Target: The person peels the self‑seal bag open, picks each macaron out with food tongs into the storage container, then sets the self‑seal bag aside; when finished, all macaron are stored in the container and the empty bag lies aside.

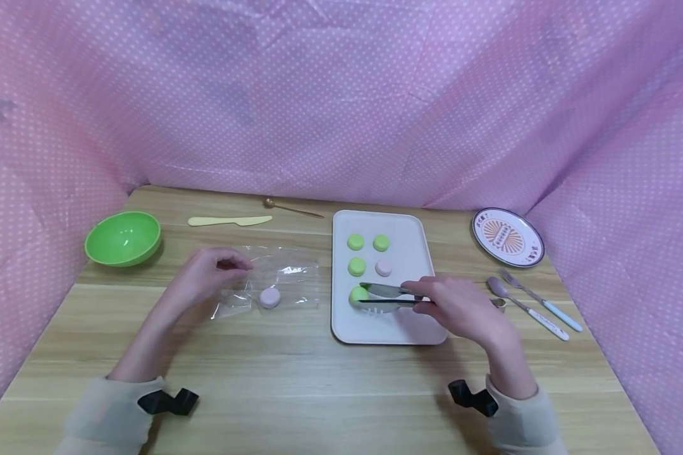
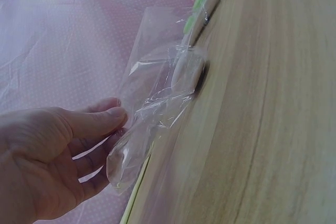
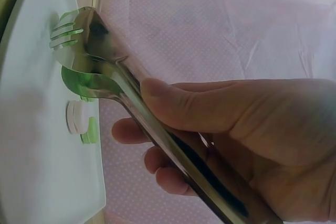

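Observation:
My left hand (image 1: 207, 273) pinches the edge of a clear plastic bag (image 2: 152, 85) between thumb and fingers. A pale pink macaron (image 1: 270, 297) shows through the bag, low on the table. In my right hand (image 1: 458, 306) is a pair of metal serving tongs (image 3: 157, 129), one arm ending in a fork and the other in a spoon. The tong ends stand either side of a green macaron (image 1: 355, 297) at the near left of the white tray (image 1: 387, 328). Farther back on that tray sit several green macarons (image 1: 356, 266) and a pale pink one (image 1: 384, 267).
A green bowl (image 1: 123, 239) stands at the far left, near a yellow knife (image 1: 230, 221) and a small gold spoon (image 1: 293, 209). On the right lie a patterned plate (image 1: 508, 237), a spoon (image 1: 528, 308) and a fork (image 1: 541, 300). Pink dotted cloth (image 1: 341, 114) surrounds the table.

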`<state>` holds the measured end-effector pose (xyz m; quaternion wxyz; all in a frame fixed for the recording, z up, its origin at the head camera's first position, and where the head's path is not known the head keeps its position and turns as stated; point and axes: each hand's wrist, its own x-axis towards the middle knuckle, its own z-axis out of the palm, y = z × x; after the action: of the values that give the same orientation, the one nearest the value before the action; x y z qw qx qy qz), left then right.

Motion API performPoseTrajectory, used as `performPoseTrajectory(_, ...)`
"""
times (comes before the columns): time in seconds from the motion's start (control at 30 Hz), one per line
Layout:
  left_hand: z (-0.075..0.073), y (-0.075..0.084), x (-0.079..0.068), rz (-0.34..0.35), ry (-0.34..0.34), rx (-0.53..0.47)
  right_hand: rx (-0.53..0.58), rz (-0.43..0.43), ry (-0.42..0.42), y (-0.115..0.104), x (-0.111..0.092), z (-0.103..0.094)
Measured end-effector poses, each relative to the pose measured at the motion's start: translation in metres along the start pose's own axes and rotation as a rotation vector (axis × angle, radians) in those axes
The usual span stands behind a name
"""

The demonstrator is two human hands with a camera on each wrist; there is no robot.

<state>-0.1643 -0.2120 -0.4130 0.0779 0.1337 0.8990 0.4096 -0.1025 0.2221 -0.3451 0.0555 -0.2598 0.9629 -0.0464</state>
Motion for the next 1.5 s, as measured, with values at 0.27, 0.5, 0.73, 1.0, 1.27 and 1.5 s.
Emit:
performPoseTrajectory(0.27, 0.0009, 0.0006, -0.0008, -0.011, -0.02, -0.043, 0.003, -0.003, -0.002, -0.001, 0.0014, 0.0038)
performPoseTrajectory(0.5, -0.0002, 0.0015, -0.001, -0.013, -0.018, -0.026, 0.007, -0.005, -0.002, 0.0002, 0.0011, 0.0043)
performPoseTrajectory(0.73, -0.0004, 0.0019, -0.0001, 0.01, 0.006, 0.06, 0.018, -0.004, -0.009, 0.0009, 0.0012, 0.0045)
performPoseTrajectory(1.0, -0.0006, 0.0019, -0.0006, -0.003, -0.001, 0.047, 0.021, 0.002, -0.014, 0.0015, 0.0016, 0.0055)
performPoseTrajectory(1.27, -0.0011, 0.0027, -0.0008, -0.002, -0.001, 0.059, 0.015, 0.0, -0.011, 0.0009, 0.0016, 0.0056)
performPoseTrajectory(1.5, -0.0014, 0.0027, -0.0009, 0.001, -0.001, 0.068, 0.021, 0.013, -0.03, 0.0006, 0.0009, 0.0046)
